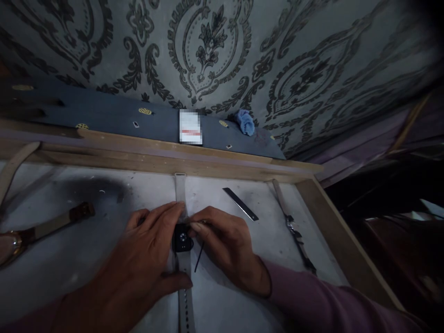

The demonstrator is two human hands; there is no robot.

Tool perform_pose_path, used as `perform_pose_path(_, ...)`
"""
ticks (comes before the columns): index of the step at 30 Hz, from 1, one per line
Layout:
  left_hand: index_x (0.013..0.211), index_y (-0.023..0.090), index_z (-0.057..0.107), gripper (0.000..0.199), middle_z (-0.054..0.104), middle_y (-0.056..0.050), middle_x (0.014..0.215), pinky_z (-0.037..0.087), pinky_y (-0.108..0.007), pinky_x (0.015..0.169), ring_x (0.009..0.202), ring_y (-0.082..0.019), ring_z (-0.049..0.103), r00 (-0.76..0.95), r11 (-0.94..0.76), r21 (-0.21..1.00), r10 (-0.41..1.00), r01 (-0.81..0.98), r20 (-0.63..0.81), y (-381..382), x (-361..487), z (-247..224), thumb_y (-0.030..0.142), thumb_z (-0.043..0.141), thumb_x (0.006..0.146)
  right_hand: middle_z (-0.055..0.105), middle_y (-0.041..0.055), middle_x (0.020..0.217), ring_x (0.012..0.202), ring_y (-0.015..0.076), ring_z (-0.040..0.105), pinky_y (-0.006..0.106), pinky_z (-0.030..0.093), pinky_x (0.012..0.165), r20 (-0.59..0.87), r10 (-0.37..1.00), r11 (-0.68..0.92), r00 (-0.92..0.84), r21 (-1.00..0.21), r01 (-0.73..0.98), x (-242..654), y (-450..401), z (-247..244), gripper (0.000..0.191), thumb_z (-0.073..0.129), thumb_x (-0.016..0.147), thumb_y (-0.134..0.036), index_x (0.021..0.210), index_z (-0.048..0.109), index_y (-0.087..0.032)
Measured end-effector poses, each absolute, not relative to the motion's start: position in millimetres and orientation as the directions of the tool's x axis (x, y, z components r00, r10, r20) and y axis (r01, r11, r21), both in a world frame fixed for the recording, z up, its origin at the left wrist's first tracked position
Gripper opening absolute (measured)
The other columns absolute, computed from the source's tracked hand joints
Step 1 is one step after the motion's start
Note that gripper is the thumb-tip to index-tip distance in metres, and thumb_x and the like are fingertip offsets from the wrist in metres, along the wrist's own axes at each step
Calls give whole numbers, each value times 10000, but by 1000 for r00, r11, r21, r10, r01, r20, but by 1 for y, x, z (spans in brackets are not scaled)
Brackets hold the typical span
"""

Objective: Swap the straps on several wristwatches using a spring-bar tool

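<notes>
A smartwatch [182, 238] with a dark square back and a pale strap lies lengthwise in the wooden-edged tray. My left hand [149, 249] rests over its left side, with fingertips on the upper strap and the thumb across the lower strap. At the watch's upper right corner, my right hand [225, 240] pinches a thin dark tool [199, 257], whose lower end sticks out below the fingers. Its contact with the watch is hidden by the fingertips.
A flat dark blade [240, 204] and another watch [295, 228] lie to the right. At left is a brown-strapped watch [52, 227]. The tray's wooden rim [166, 150] runs behind; a blue cloth [244, 122] and white box [190, 126] sit beyond it.
</notes>
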State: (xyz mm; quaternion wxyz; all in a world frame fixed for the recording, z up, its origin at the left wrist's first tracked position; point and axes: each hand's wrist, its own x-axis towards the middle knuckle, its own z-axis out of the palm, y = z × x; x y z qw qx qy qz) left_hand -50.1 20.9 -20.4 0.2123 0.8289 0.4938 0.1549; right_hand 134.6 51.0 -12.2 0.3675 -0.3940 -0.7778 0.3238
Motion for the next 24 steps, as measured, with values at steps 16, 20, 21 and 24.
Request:
perform_pose_path(16, 1390, 232, 172, 923, 529, -159, 1388, 438, -520, 945, 1209, -359, 546, 480, -432, 506, 876, 746, 39, 22, -50, -19, 307, 784, 703, 634, 9, 659, 601, 119, 626, 217, 509, 576, 306, 856, 470, -416, -795, 382, 135, 52, -10, 139, 542, 931, -162, 833, 641, -160)
perform_pose_path(20, 1376, 207, 181, 935, 552, -179, 1361, 446, -519, 926, 1201, -367, 551, 482, -446, 489, 874, 750, 59, 23, -49, -18, 294, 798, 679, 647, 1, 659, 584, 114, 629, 215, 515, 568, 317, 858, 472, -403, -796, 378, 134, 52, -13, 139, 544, 930, -171, 840, 650, -168)
perform_pose_path(21, 1375, 204, 184, 933, 554, -181, 1358, 446, -518, 927, 1200, -367, 553, 479, -447, 487, 875, 751, 64, 23, -48, -19, 294, 797, 678, 648, -1, 655, 582, 115, 631, 216, 518, 573, 311, 863, 463, -399, -801, 378, 134, 52, -13, 140, 546, 929, -174, 838, 652, -168)
perform_pose_path(24, 1377, 203, 197, 927, 546, -177, 1371, 437, -518, 939, 1204, -367, 550, 474, -446, 482, 878, 754, 69, 23, -49, -20, 301, 796, 677, 651, -1, 647, 583, 118, 636, 220, 527, 589, 297, 870, 446, -393, -814, 373, 134, 52, -14, 138, 553, 929, -191, 842, 657, -165)
